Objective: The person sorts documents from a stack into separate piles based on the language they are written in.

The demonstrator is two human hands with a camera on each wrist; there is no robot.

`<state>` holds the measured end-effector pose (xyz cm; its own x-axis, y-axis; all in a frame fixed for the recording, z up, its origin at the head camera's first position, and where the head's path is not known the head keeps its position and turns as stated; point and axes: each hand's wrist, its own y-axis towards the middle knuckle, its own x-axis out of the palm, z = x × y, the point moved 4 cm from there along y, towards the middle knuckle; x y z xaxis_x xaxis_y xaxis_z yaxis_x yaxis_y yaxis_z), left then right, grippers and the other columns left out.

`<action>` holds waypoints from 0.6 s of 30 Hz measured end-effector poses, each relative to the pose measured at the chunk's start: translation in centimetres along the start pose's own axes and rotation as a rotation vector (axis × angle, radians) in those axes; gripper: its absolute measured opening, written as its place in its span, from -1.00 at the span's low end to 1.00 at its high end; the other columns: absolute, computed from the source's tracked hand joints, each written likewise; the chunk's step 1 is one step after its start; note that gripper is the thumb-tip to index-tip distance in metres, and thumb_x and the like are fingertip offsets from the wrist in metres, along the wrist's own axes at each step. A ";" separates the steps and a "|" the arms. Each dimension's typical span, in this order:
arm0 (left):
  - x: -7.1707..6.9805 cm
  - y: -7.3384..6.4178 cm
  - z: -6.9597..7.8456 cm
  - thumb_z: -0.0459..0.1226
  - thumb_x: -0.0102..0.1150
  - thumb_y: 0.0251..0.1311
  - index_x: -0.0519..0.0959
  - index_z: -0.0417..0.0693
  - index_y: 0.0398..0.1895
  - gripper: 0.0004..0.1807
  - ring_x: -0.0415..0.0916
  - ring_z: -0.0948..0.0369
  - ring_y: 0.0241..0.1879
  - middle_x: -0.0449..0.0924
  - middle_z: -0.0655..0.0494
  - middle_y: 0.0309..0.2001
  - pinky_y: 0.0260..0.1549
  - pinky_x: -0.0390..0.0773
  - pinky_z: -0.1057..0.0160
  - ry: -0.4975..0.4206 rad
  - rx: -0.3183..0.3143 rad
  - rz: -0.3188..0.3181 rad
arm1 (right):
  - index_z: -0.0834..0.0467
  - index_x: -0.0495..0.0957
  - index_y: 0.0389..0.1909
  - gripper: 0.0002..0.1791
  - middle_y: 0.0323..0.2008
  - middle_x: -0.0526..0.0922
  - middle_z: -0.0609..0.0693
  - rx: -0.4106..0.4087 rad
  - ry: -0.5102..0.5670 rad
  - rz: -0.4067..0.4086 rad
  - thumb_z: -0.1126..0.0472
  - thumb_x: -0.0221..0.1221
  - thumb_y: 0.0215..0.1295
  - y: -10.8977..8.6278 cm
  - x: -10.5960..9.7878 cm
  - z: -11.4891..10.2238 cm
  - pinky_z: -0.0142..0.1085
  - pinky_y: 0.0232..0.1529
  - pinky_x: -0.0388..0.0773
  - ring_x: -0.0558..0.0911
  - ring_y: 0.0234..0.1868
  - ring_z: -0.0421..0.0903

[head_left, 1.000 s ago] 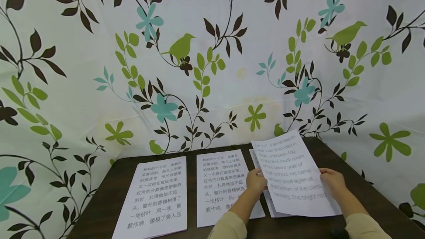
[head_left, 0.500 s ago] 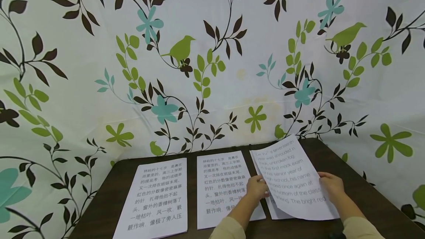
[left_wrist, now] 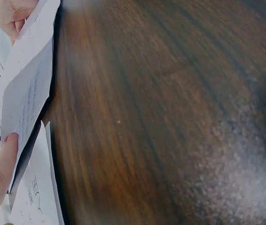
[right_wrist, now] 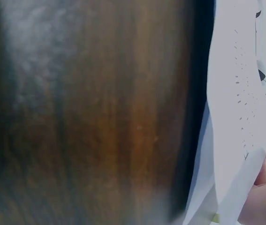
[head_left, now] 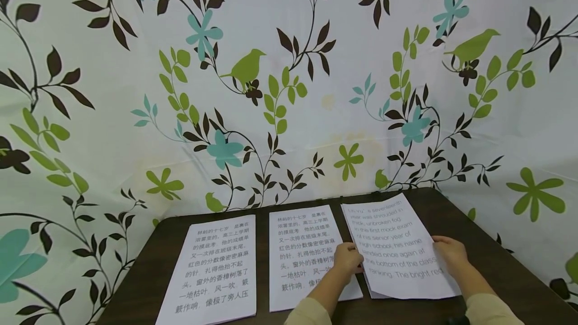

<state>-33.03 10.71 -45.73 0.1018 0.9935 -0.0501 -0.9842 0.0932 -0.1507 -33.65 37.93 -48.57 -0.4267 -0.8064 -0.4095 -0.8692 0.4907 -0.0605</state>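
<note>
A white sheet (head_left: 397,250) printed with English text lies over the right-hand pile of paper (head_left: 378,295), its near part bowed up a little. My left hand (head_left: 347,260) holds the sheet's left edge, and the thumb (left_wrist: 10,145) lies on the paper in the left wrist view. On the opposite edge, my right hand (head_left: 451,254) pinches the same sheet between thumb and fingers. The right wrist view has this hand (right_wrist: 264,187) at the lower right, partly behind the curling paper. Most of the pile is hidden under the sheet.
Two stacks of pages with Chinese text, a middle one (head_left: 300,245) and a left one (head_left: 217,265), lie on the dark wooden table (head_left: 131,285). A patterned cloth (head_left: 307,114) with birds and leaves hangs behind the table's far edge.
The English sheet has come down from a raised, tilted position onto the right pile, its top edge lowering and its curve flattening. Both hands keep hold of its sides.
</note>
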 end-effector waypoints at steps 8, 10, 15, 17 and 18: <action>-0.4 -0.3 -0.5 -0.53 0.08 -0.17 0.33 -0.49 -0.05 -0.52 0.49 0.02 -0.39 0.39 -0.26 -0.23 -0.53 0.53 0.23 0.057 -0.083 -0.009 | 0.54 0.10 0.09 -0.51 0.08 0.10 0.48 0.021 0.015 -0.063 0.26 -0.19 0.25 0.4 -0.4 0.0 0.05 0.08 0.06 0.13 0.08 0.32; -0.5 -0.4 -0.6 -0.51 0.10 -0.16 0.31 -0.48 -0.03 -0.50 0.49 0.00 -0.39 0.37 -0.29 -0.20 -0.52 0.53 0.22 0.062 -0.096 -0.020 | 0.53 0.07 0.11 -0.50 0.10 0.08 0.46 0.035 0.009 -0.080 0.25 -0.20 0.27 0.5 -0.6 0.0 0.05 0.08 0.06 0.10 0.11 0.32; -0.4 -0.4 -0.5 -0.46 0.11 -0.13 0.33 -0.45 -0.03 -0.51 0.48 0.02 -0.39 0.37 -0.28 -0.16 -0.50 0.53 0.19 0.082 -0.091 -0.028 | 0.52 0.02 0.14 -0.45 0.11 0.07 0.47 0.037 0.010 -0.136 0.19 -0.20 0.28 0.5 -0.9 -0.2 0.03 -0.02 0.22 0.13 0.08 0.32; -0.4 -0.3 -0.5 -0.44 0.11 -0.12 0.33 -0.44 -0.03 -0.51 0.48 0.04 -0.40 0.38 -0.26 -0.16 -0.50 0.52 0.19 0.098 -0.082 -0.028 | 0.53 0.02 0.13 -0.43 0.07 0.13 0.48 0.018 0.004 -0.149 0.18 -0.19 0.27 0.7 -1.0 -0.1 -0.03 -0.14 0.33 0.19 0.03 0.31; -0.4 -0.3 -0.5 -0.43 0.12 -0.11 0.34 -0.43 -0.03 -0.52 0.48 0.04 -0.40 0.38 -0.25 -0.16 -0.50 0.52 0.19 0.105 -0.080 -0.027 | 0.53 0.02 0.13 -0.42 0.06 0.17 0.48 0.012 -0.004 -0.151 0.15 -0.19 0.27 0.9 -1.1 0.1 -0.06 -0.20 0.35 0.22 0.01 0.31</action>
<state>-32.71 10.27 -46.15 0.1473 0.9781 -0.1474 -0.9665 0.1107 -0.2316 -34.00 39.26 -48.24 -0.2901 -0.8700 -0.3986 -0.9203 0.3678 -0.1329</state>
